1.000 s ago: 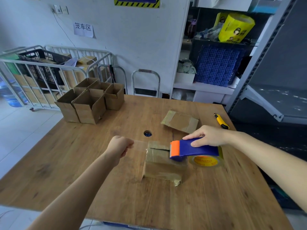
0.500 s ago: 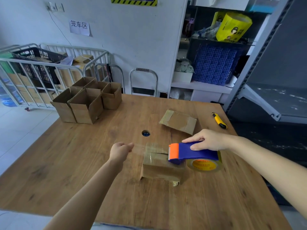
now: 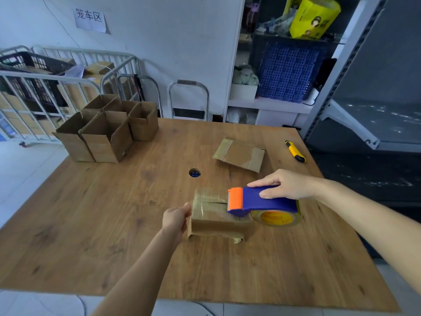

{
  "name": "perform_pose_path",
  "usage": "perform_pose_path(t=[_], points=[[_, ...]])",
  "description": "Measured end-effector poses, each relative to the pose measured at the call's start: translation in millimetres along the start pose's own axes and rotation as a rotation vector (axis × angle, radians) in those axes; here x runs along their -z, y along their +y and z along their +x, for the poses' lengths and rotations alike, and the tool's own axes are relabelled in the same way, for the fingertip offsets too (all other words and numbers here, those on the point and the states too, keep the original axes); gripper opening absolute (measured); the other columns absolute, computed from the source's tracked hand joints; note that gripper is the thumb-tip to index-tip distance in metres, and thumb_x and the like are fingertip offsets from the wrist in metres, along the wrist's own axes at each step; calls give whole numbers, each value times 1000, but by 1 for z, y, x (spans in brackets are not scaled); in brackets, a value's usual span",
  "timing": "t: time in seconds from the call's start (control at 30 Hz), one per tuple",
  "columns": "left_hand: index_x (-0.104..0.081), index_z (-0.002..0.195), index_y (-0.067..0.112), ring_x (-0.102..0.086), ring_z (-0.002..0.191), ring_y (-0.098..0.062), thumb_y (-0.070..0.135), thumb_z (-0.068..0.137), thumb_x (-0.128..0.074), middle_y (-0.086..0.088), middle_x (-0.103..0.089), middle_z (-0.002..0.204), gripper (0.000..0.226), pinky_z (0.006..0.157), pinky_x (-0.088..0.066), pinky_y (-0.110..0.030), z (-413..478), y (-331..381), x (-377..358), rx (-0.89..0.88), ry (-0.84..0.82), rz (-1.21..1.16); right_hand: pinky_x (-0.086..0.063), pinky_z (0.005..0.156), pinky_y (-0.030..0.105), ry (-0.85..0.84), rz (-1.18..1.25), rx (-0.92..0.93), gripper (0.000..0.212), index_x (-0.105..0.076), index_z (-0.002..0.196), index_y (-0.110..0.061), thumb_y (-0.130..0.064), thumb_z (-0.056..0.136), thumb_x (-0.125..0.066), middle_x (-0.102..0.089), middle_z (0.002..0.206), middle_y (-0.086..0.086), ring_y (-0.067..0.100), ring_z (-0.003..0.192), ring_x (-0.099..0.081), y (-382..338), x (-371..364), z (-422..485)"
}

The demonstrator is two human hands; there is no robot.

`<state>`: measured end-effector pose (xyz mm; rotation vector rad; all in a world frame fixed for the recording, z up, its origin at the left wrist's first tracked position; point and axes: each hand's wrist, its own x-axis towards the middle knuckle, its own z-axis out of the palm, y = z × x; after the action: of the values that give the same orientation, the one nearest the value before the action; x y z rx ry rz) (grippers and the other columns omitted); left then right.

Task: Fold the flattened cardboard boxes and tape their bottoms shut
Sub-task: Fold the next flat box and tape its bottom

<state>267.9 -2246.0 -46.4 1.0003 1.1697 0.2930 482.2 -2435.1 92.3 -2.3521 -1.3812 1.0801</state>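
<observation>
Cardboard box (image 3: 218, 217): we see it low in the centre of the frame on the wooden table (image 3: 91, 224), closed flaps facing up. Glossy clear tape covers its top, and a crumpled bit of tape sticks out at its lower right corner.
Left hand (image 3: 175, 218): it is against the box's left edge with the fingers curled. We see only its back, so we cannot tell whether it pinches a tape end or just presses the cardboard.
Tape dispenser (image 3: 262, 199): this is blue with an orange cutter head that sits on the right part of the box top. Its tape roll (image 3: 276, 217) with a yellow core hangs just past the box's right side and is slightly blurred.
Right hand (image 3: 284, 184): it grips the dispenser from above, fingers wrapped over the blue body.
Hole (image 3: 194, 172): it is a round opening in the table just beyond the box, and something blue inside it is too small to name.
Flattened box (image 3: 239, 153): it lies flat right of centre, well apart from the taped one.
Utility knife (image 3: 295, 151): it is yellow and black and lies near the table's right edge.
Folded boxes (image 3: 107, 131): they form a cluster standing open-topped at the table's far left corner, and the rear ones are partly hidden.
Cage cart (image 3: 45, 83): it stands at the upper left, cut off by the frame, with cardboard behind its bars.
Shelves: they are at the upper right and hold a blue crate (image 3: 289, 69) and a yellow package (image 3: 314, 17) that is cropped at the top.
</observation>
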Motion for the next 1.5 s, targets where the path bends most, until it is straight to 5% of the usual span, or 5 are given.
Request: perform_pose_path(t=[0.27, 0.7, 0.9, 1.03, 1.5], points=[[-34, 60, 13, -29, 51, -13, 30, 97, -50, 1, -35, 56, 44, 49, -27, -26, 6, -2, -5, -329, 117, 648, -45, 80, 16, 0, 7, 12, 38, -50, 132, -45, -31, 97, -54, -54, 113, -29, 0, 99, -58, 2, -10, -5], [-22, 144, 7, -48, 121, -37, 69, 79, -57, -20, -39, 139, 97, 91, -49, -46, 12, -34, 1, 18, 148, 816, -42, 88, 17, 5, 15, -29, 45, -49, 136, -41, -26, 95, -57, -52, 124, -22, -3, 105, -54, 22, -31, -2], [-42, 140, 7, -48, 123, -23, 30, 101, -42, -11, -49, 139, 46, 102, -40, -37, -4, -32, -2, -491, 241, 482, -40, 81, 11, 12, 53, -31, 44, -50, 136, -39, -24, 95, -57, -52, 123, -23, -8, 101, -53, 24, -31, 3], [-11, 154, 20, -10, 143, -6, 60, 86, -53, 12, -8, 155, 89, 114, -17, -30, -19, 7, -15, -919, -189, 949, -43, 85, 15, 24, 69, -23, 44, -50, 135, -41, -24, 95, -58, -53, 126, -21, -1, 106, -55, 24, -28, 5], [9, 153, 15, 0, 149, -21, 60, 81, -61, -6, 0, 162, 110, 119, -1, -30, -13, 46, 2, -1084, -369, 1873, -42, 81, 11, 15, 112, 72, 52, -45, 138, -46, -46, 89, -62, -46, 127, -30, -5, 104, -52, -5, -29, -10]])
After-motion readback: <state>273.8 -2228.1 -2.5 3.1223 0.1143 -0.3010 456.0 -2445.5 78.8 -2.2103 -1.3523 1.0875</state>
